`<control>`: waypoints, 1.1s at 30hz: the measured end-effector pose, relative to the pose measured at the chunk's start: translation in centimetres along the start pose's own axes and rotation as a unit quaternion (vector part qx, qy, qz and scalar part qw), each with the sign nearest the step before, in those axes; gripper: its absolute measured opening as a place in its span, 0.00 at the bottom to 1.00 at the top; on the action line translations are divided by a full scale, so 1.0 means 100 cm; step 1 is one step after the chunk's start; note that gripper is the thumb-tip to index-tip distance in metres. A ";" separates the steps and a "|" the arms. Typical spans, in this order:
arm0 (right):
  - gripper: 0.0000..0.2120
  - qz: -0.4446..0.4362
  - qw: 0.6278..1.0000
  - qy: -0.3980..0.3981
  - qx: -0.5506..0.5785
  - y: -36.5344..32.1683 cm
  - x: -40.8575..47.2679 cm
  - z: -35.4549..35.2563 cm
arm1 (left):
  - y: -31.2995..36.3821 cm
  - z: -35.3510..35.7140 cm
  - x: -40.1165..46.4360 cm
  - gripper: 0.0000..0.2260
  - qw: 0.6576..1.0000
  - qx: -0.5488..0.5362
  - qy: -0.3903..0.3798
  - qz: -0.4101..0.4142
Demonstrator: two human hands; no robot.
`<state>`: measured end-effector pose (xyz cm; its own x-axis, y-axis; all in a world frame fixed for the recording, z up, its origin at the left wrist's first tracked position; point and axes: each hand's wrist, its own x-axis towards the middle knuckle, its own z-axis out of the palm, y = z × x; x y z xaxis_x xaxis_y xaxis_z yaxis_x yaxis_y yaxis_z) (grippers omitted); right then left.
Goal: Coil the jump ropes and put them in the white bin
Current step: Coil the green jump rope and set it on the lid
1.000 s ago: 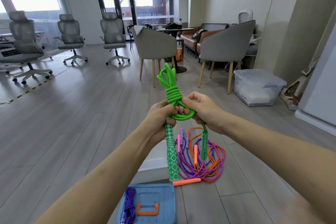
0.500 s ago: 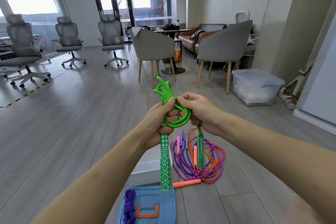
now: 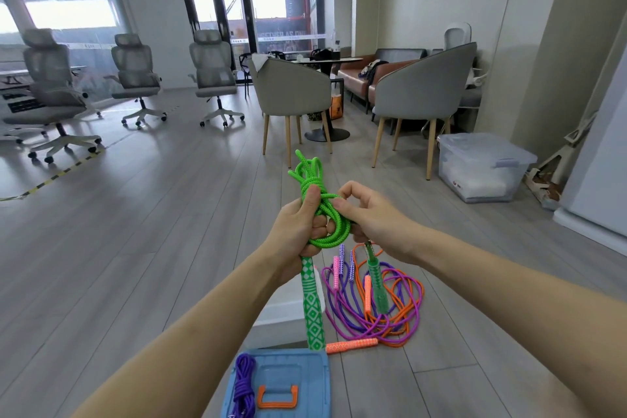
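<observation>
A green jump rope (image 3: 324,214) is bundled into a coil in front of me. My left hand (image 3: 298,231) grips the bundle, thumb pressed up against the wraps, and one green patterned handle (image 3: 312,305) hangs below that fist. My right hand (image 3: 369,214) pinches a loop of the same rope, with the second green handle (image 3: 376,278) dangling under it. On the floor below lies a tangle of purple, pink and orange jump ropes (image 3: 373,309). The white bin (image 3: 288,312) shows partly behind my left forearm. A coiled purple rope (image 3: 245,383) rests on a blue lid.
A blue lid with an orange handle (image 3: 281,387) lies on the wood floor near me. A clear lidded storage box (image 3: 481,166) stands at right. Grey armchairs (image 3: 420,92) and a round table are ahead; office chairs (image 3: 135,75) line the far left.
The green bundle has dropped and risen a little in my hands. My left thumb now presses up on the wraps, and my right hand has shifted to pinch a loop at the side.
</observation>
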<state>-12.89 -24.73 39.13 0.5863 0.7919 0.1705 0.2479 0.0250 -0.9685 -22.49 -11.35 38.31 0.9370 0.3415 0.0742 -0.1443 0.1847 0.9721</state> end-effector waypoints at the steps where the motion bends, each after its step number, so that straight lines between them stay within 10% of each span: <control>1: 0.07 -0.007 1.000 0.003 -0.005 0.001 0.001 -0.001 | -0.001 0.001 0.001 0.20 1.000 -0.001 0.009 0.000; 21: 0.03 0.097 0.943 -0.072 -0.309 0.093 0.004 -0.034 | 0.020 0.000 0.015 0.15 0.995 -0.090 0.020 0.026; 28: 0.05 0.081 0.962 0.208 -0.157 0.064 0.020 -0.037 | 0.016 -0.011 0.018 0.12 0.996 -0.076 0.026 0.027; 33: 0.04 0.069 0.962 0.256 0.066 0.025 0.021 -0.023 | 0.005 -0.007 0.021 0.13 0.998 -0.058 0.016 0.030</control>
<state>-9.27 -24.45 37.44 0.9184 0.3890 0.0721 0.0591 0.0454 -0.9972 -20.82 -9.88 38.80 0.9155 0.3834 0.1219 -0.2365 0.2676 0.9341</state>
